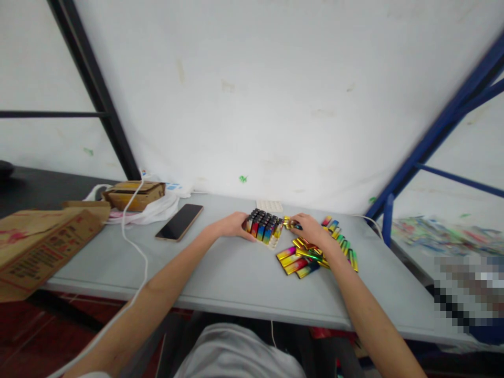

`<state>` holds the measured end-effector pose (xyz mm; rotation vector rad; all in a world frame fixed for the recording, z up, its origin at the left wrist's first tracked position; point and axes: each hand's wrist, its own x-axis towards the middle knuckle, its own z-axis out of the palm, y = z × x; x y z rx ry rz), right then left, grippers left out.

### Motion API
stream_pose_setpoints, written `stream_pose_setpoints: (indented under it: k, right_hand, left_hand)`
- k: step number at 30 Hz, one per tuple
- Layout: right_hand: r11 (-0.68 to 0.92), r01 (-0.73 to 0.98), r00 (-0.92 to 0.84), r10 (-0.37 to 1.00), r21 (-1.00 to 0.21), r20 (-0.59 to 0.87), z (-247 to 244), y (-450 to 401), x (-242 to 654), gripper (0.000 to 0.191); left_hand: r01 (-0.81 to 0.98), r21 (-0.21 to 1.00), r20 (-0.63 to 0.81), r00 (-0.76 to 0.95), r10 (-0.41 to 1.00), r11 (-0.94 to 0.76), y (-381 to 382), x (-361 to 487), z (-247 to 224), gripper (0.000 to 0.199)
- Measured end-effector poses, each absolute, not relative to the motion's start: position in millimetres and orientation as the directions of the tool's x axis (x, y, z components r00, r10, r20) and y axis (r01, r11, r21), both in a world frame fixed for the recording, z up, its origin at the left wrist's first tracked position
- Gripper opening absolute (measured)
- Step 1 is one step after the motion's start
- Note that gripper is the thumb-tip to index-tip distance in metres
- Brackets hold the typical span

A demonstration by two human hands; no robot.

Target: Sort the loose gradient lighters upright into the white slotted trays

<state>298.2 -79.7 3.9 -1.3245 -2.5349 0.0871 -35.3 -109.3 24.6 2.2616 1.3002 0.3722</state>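
A block of lighters (262,226) with dark tops and shiny, many-coloured bodies stands upright in rows in a white tray (273,244), whose holes show at the front right corner. My left hand (238,227) is wrapped round the left side of the block, thumb in front. Just right of the block, my right hand (307,228) is closed with its fingertips on a lighter (295,226); the fingers partly hide it. Loose lighters (293,261) lie in a heap below my right wrist, and more lighters (346,247) lie beyond the forearm.
Against the wall lies another white holed tray (269,205). A phone (180,222) rests left of my left hand. Farther left are a small carton (136,197) on a white plastic bag and a large open cardboard box (47,247). A white cable (136,252) crosses my left forearm.
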Motion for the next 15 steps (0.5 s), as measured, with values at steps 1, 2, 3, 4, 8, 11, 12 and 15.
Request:
stream_pose_setpoints:
  k: [1, 2, 3, 4, 8, 11, 12, 15]
  right_hand:
    - [0.569, 0.804, -0.533, 0.819, -0.175, 0.213, 6, -81, 298, 0.026]
    - [0.565, 0.807, -0.532, 0.821, -0.170, 0.207, 9, -83, 298, 0.026]
    - [0.567, 0.807, -0.536, 0.821, -0.166, 0.199, 10, -84, 298, 0.027]
    - [0.571, 0.804, -0.542, 0.818, -0.164, 0.191, 12, -85, 298, 0.027]
    - [0.589, 0.792, -0.566, 0.807, -0.162, 0.169, 15, -86, 295, 0.028]
    - [0.592, 0.790, -0.573, 0.805, -0.157, 0.153, 17, -88, 293, 0.026]
    - [0.593, 0.789, -0.574, 0.804, -0.159, 0.152, 18, -88, 293, 0.025]
    - [0.601, 0.779, -0.582, 0.799, -0.176, 0.152, 19, -90, 295, 0.026]
  left_hand:
    - [0.719, 0.553, -0.009, 0.510, 0.860, -0.421, -110, -35, 25, 0.064]
    - [0.714, 0.558, -0.007, 0.514, 0.858, -0.423, -110, -35, 25, 0.064]
    - [0.712, 0.558, -0.006, 0.516, 0.856, -0.426, -110, -35, 25, 0.063]
    - [0.713, 0.555, -0.004, 0.517, 0.856, -0.428, -110, -36, 25, 0.063]
    - [0.721, 0.549, -0.010, 0.510, 0.860, -0.422, -108, -36, 23, 0.065]
    - [0.725, 0.548, -0.013, 0.507, 0.862, -0.418, -106, -37, 21, 0.066]
    - [0.724, 0.545, -0.010, 0.510, 0.860, -0.423, -106, -37, 21, 0.066]
    - [0.722, 0.539, -0.003, 0.516, 0.856, -0.434, -107, -37, 22, 0.066]
